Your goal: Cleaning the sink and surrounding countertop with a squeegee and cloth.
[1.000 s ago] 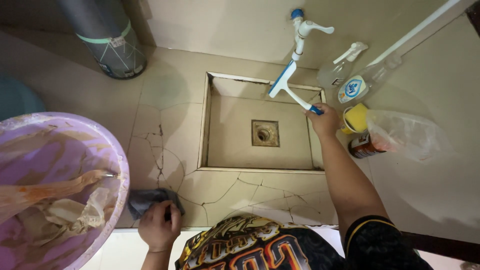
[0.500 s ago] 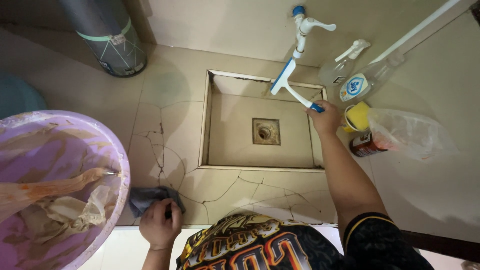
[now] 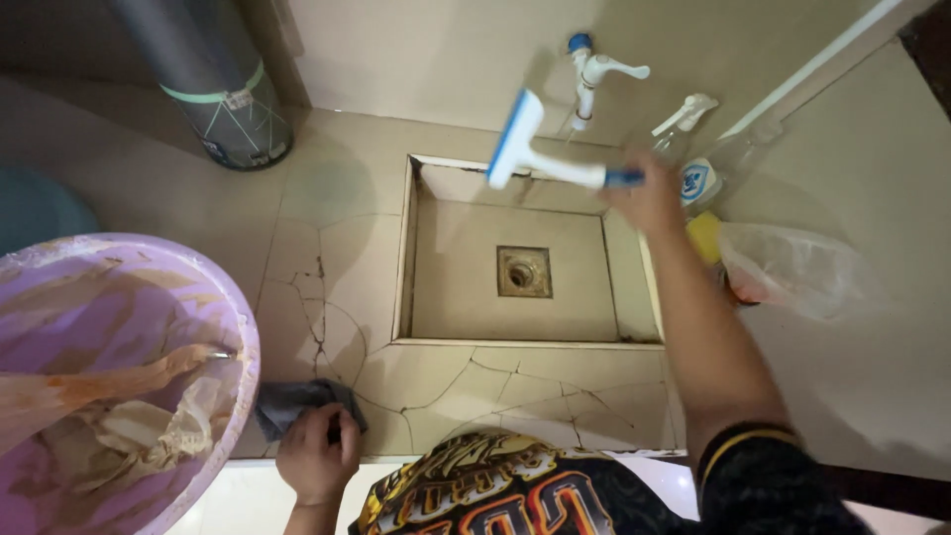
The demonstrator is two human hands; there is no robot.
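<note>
R hand [image 3: 649,193] is wrapped tight round the blue end of a white-and-blue squeegee [image 3: 540,157], lifted over the far edge of the sunken drain pit [image 3: 451,287], blade end twd the wall below the tap [image 3: 592,71]. L hand [image 3: 317,456] presses down on a grey cloth [image 3: 289,401] lying on the cracked tile floor [image 3: 327,238] near the pit's front corner, fingers curled onto the cloth's edge; can't tell whether it's pinched or just pinned flat.

Hard to see: R hand is motion-blurred, so the fingers don't read separately. Spray bottle [image 3: 693,149] is partly behind that hand, only trigger and upper body showing. A yellow item [image 3: 705,236] and sth reddish sit behind the forearm, under a clear plastic bag [image 3: 792,267]; can't tell what they are. Grey cylinder [image 3: 203,79] is cut off at the top edge.

Containers: purple basin [image 3: 213,297], cut off at left, holds a pale crumpled rag and an orange-brown strip, insides smeared brown. Pit holds only a square metal drain [image 3: 523,271], looks dry.
</note>
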